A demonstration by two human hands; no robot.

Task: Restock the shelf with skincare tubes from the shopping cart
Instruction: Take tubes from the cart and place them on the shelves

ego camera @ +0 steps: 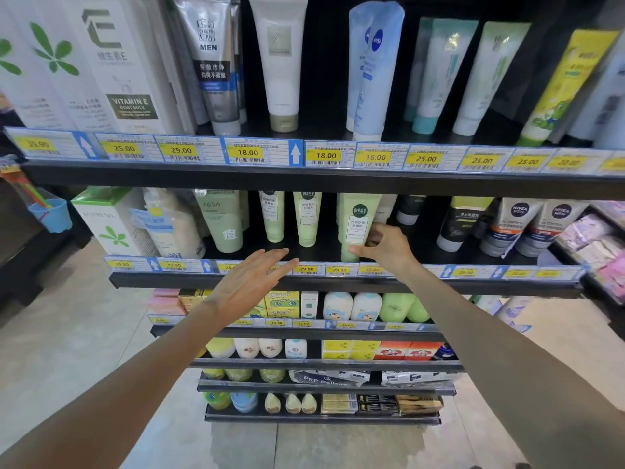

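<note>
I see my right hand point(385, 247) right of frame centre, fingers point(359, 251) pinching a pale green tube point(355, 225) upright on the second shelf point(338, 282) — my left hand point(248, 282) hovers flat and spread just left, over the price-tag strip point(306, 269).

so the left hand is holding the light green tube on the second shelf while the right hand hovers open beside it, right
Not quite: the hands are swapped. In the head view the right hand has its grip on the light green tube on the second shelf, thumb and fingers curled round its lower part. The left hand hovers open beside it, fingers straight, holding nothing.
</note>
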